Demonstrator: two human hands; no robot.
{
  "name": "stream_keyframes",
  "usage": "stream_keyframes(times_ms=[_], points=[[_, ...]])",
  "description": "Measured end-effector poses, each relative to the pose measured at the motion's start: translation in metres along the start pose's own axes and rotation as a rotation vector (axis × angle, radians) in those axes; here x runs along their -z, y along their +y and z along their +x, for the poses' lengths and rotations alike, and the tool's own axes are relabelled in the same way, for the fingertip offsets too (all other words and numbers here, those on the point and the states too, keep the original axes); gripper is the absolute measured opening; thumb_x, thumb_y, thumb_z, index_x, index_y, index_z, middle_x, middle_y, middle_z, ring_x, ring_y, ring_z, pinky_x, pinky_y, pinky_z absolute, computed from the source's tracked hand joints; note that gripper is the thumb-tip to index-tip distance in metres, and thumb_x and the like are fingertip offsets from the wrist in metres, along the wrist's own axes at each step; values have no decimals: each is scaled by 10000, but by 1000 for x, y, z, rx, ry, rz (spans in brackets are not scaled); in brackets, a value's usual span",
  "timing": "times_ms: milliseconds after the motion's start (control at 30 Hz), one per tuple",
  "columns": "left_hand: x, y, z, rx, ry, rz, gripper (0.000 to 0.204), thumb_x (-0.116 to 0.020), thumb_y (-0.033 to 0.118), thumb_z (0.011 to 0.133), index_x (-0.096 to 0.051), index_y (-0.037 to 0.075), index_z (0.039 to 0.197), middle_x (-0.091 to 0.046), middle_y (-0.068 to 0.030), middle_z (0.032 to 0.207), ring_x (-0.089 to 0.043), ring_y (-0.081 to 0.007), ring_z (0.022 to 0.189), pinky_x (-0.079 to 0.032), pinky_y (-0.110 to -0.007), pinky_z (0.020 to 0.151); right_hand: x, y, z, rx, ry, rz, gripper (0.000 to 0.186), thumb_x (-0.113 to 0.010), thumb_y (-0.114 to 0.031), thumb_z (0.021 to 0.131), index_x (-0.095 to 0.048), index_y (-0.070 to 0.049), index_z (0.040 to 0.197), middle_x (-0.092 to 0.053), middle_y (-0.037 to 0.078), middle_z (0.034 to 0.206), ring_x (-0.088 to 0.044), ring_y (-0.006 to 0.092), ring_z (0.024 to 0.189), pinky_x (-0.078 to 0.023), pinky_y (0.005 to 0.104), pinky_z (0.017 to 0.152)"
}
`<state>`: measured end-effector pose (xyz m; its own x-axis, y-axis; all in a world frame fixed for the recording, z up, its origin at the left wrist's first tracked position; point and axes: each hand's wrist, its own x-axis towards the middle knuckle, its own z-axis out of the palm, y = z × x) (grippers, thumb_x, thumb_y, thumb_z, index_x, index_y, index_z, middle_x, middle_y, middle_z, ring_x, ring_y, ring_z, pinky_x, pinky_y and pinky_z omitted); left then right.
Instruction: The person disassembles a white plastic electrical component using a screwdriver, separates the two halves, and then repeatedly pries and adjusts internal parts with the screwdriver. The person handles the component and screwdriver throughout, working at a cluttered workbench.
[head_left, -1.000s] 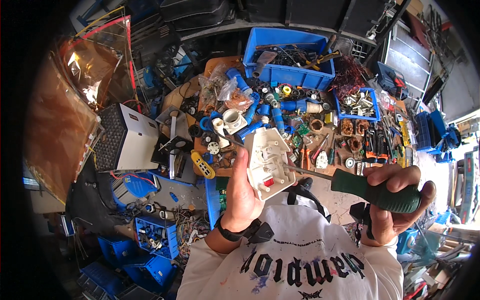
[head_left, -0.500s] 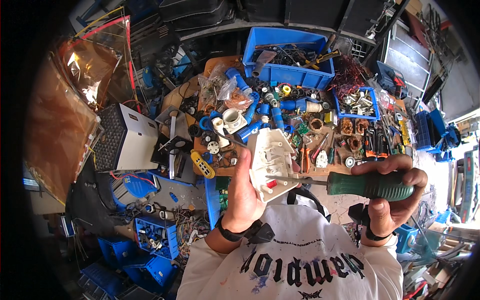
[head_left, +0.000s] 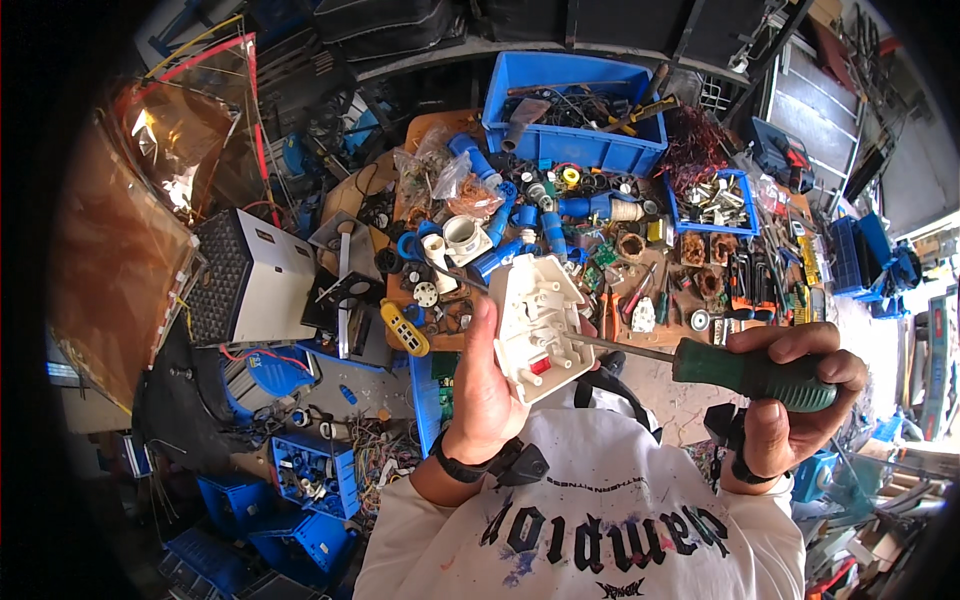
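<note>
My left hand (head_left: 478, 395) is wrapped round a cream plastic housing (head_left: 530, 310) with moulded posts and a small red part (head_left: 540, 363) low in it, held upright above the workbench's front. My right hand (head_left: 790, 400) grips the dark green handle of a large screwdriver (head_left: 728, 365). Its metal shaft (head_left: 640, 348) points left into the middle of the housing, among the posts; exactly what the tip touches is too small to tell.
The wooden bench (head_left: 430, 135) holds white and blue fittings (head_left: 462, 235), pliers and cutters (head_left: 745, 285), a large blue crate (head_left: 575, 145) and a small blue tray (head_left: 680, 210). A yellow pendant controller (head_left: 403, 328) sits at the left edge. Blue bins (head_left: 310, 475) stand lower left.
In the last half second the screwdriver's tip has moved up and right inside the housing, and its handle has shifted right, tilting slightly. My left hand has stayed nearly still.
</note>
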<state>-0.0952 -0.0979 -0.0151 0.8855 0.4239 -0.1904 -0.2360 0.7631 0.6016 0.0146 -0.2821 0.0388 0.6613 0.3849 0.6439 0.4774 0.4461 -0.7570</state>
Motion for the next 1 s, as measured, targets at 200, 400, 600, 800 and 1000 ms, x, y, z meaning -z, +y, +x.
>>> stream_keyframes(times_ms=[200, 400, 600, 800, 1000], points=[[0, 1, 1, -27, -9, 58, 722, -315, 572, 919, -315, 27, 1392, -561, -193, 1120, -613, -286, 935, -560, -431, 723, 0, -1, -2, -39, -42, 7, 434, -698, -90, 794, -351, -107, 1054, -478, 177, 954, -630, 372, 822, -555, 455, 708], [-1, 0, 2, -22, -27, 40, 743, -306, 590, 916, -299, 24, 1397, -547, -201, 1143, -608, -297, 948, -561, -445, 731, -4, 3, -1, 50, -78, 32, 430, -696, -54, 781, -352, -113, 1033, -476, 184, 953, -634, 401, 844, -578, 441, 680], [-1, 0, 4, -13, -28, 14, 756, -312, 599, 911, -293, 20, 1396, -539, -203, 1148, -604, -303, 947, -563, -460, 729, 5, 4, -1, 94, -63, 78, 453, -698, -30, 768, -356, -114, 1053, -468, 178, 946, -635, 423, 843, -585, 426, 681], [-1, -1, 5, -3, -30, -4, 754, -315, 598, 910, -297, 19, 1393, -543, -199, 1136, -603, -298, 941, -562, -470, 717, 2, 5, 0, 118, -120, -10, 443, -689, -13, 768, -362, -118, 1049, -476, 179, 957, -633, 429, 848, -577, 431, 669], [-1, -1, 6, -1, -52, 20, 746, -306, 593, 914, -302, 19, 1389, -539, -196, 1142, -601, -293, 948, -561, -480, 711, 4, 6, -3, 158, -65, 31, 419, -692, -24, 779, -369, -123, 1026, -494, 184, 975, -631, 424, 866, -571, 442, 668]])
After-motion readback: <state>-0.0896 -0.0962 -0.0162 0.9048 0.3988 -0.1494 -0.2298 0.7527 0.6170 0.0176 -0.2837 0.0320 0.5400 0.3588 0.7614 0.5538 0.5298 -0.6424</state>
